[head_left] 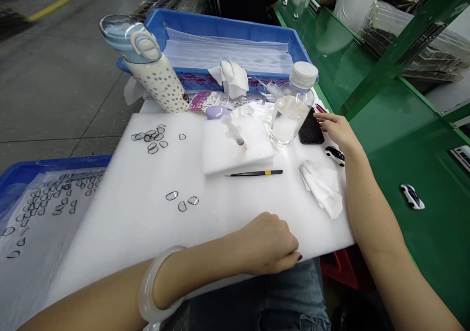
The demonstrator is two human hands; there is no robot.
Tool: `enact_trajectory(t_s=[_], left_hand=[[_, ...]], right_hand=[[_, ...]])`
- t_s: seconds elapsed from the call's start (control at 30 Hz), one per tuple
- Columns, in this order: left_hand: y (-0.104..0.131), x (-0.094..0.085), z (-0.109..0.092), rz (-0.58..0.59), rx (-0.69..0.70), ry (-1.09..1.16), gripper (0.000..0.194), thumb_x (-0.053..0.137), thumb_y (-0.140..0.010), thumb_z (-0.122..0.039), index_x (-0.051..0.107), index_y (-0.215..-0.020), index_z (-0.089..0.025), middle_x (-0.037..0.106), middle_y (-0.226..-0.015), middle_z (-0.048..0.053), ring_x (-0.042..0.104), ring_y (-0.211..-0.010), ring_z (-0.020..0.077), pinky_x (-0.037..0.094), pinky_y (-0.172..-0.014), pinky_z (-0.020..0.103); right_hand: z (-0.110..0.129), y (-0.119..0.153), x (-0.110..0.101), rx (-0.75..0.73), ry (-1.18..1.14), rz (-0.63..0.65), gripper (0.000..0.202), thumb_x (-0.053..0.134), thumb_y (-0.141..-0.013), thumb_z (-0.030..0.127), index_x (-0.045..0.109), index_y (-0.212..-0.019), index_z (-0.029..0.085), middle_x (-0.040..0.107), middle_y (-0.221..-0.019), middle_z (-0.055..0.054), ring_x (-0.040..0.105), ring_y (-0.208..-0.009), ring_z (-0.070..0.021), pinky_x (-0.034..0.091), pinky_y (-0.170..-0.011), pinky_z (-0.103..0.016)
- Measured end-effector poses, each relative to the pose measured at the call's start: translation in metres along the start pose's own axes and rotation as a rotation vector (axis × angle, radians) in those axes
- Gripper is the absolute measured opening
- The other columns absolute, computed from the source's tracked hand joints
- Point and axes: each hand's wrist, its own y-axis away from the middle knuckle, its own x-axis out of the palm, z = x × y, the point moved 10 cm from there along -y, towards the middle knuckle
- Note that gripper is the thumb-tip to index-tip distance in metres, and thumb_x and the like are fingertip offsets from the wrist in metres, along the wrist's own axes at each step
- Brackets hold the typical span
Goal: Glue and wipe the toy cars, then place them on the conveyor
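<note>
My left hand [270,245], a bangle on its wrist, rests curled at the near edge of a white foam board [125,213]; nothing shows in its fingers. Over at the right, my right hand [338,130] has its fingers stretched out at the edge of a dark phone [312,129]. Whether they touch it is hard to tell. Red pens [320,108] lie just beyond. Black-tipped tweezers [257,173] lie before a small foam block [235,154], which carries a syringe [233,131]. Thin black rings [182,205] lie loose on the board, with more rings [150,136] farther back.
A clear bottle [290,110] of liquid and a dotted tumbler [157,83] stand at the back before a blue crate [227,22]. Crumpled tissue [323,186] and a toy car [335,155] lie right. Another blue tray [55,162] holds rings. People sit beyond.
</note>
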Motion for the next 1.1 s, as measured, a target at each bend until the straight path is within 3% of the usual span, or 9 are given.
enact_trajectory(t_s=[0.13,0.33,0.53,0.67,0.77,0.97,1.1], left_hand=[[0.000,0.000,0.001,-0.025,0.011,0.007,0.037,0.058,-0.093,-0.033,0.058,-0.060,-0.016,0.058,-0.055,0.000,0.034,-0.044,0.0110,0.016,-0.046,0.030],[-0.001,0.000,0.001,-0.014,0.012,0.026,0.037,0.058,-0.093,-0.032,0.058,-0.059,-0.017,0.056,-0.054,0.000,0.032,-0.044,0.0114,0.016,-0.046,0.031],[0.000,0.002,0.001,0.051,-0.005,0.010,0.038,0.055,-0.095,-0.033,0.058,-0.061,-0.016,0.059,-0.057,0.000,0.028,-0.045,0.0108,0.017,-0.047,0.029],[0.000,0.001,0.001,0.046,-0.001,-0.005,0.037,0.055,-0.095,-0.034,0.061,-0.063,-0.017,0.060,-0.059,0.001,0.031,-0.046,0.0115,0.017,-0.048,0.030],[0.000,0.000,0.001,0.038,0.001,-0.001,0.037,0.055,-0.095,-0.033,0.060,-0.062,-0.017,0.060,-0.058,0.001,0.031,-0.046,0.0118,0.017,-0.047,0.031],[-0.001,-0.001,0.001,0.019,0.004,0.024,0.038,0.057,-0.093,-0.031,0.057,-0.059,-0.016,0.057,-0.055,0.000,0.029,-0.043,0.0104,0.016,-0.046,0.029],[0.000,-0.003,0.001,-0.047,0.024,0.033,0.038,0.059,-0.092,-0.031,0.053,-0.057,-0.016,0.054,-0.052,0.000,0.033,-0.043,0.0103,0.016,-0.046,0.029]], right_hand=[[0.001,0.004,-0.002,0.017,-0.047,0.026,0.053,0.053,-0.071,0.011,0.074,-0.119,0.021,0.072,-0.125,-0.008,0.062,-0.124,-0.0282,0.048,-0.110,-0.048],[0.007,0.014,0.006,-0.022,-0.173,0.244,0.066,0.062,-0.070,0.009,0.064,-0.134,0.024,0.068,-0.130,-0.008,0.058,-0.129,-0.0289,0.047,-0.111,-0.049],[0.011,0.014,0.009,-0.053,0.093,0.218,0.047,0.054,-0.080,0.017,0.074,-0.122,0.025,0.065,-0.137,-0.006,0.054,-0.132,-0.0300,0.038,-0.117,-0.050],[0.016,0.009,0.012,-0.111,0.213,0.174,0.048,0.051,-0.081,0.018,0.075,-0.122,0.022,0.059,-0.143,-0.008,0.051,-0.135,-0.0317,0.039,-0.117,-0.049],[0.011,0.008,0.010,-0.054,0.132,0.168,0.052,0.051,-0.081,0.019,0.072,-0.128,0.024,0.058,-0.146,-0.006,0.050,-0.137,-0.0318,0.040,-0.117,-0.050],[0.006,0.016,0.011,0.018,-0.093,0.288,0.078,0.057,-0.073,0.013,0.051,-0.150,0.027,0.059,-0.146,-0.004,0.051,-0.137,-0.0266,0.038,-0.119,-0.047],[0.007,0.018,0.011,0.031,-0.046,0.285,0.074,0.057,-0.075,0.013,0.054,-0.147,0.026,0.060,-0.145,-0.004,0.053,-0.135,-0.0271,0.038,-0.119,-0.048]])
